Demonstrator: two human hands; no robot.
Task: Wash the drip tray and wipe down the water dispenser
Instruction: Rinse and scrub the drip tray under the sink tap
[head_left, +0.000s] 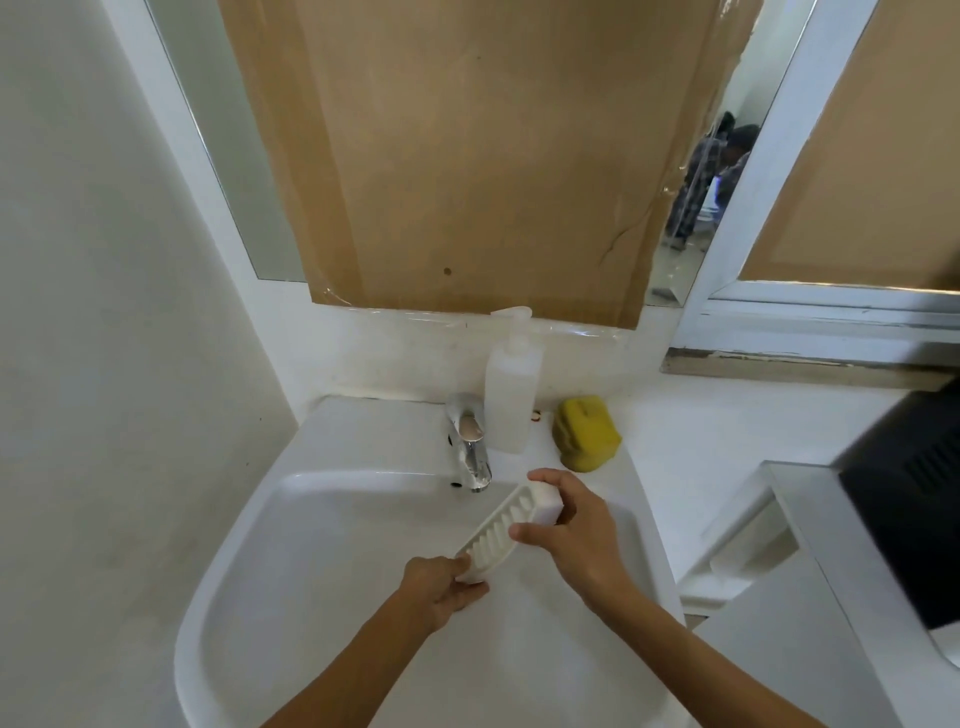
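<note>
I count one drip tray (497, 531) over the sink (322, 545), below the one tap (470, 447); my left hand (441, 587) grips its near end, my right hand (576, 535) holds one white sponge (545, 501) on it. Beside the tap: one soap bottle (511, 395), one yellow sponge (587, 434).

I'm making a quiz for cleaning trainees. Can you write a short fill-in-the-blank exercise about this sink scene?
1. Both hands hold the white drip tray over the ____.
2. The sponge on the counter beside the soap bottle is ____ in colour.
3. The left hand grips the tray's near end, while the right hand holds its ____ end.
4. The soap bottle stands just right of the ____.

Missing words: sink; yellow; far; tap
</note>
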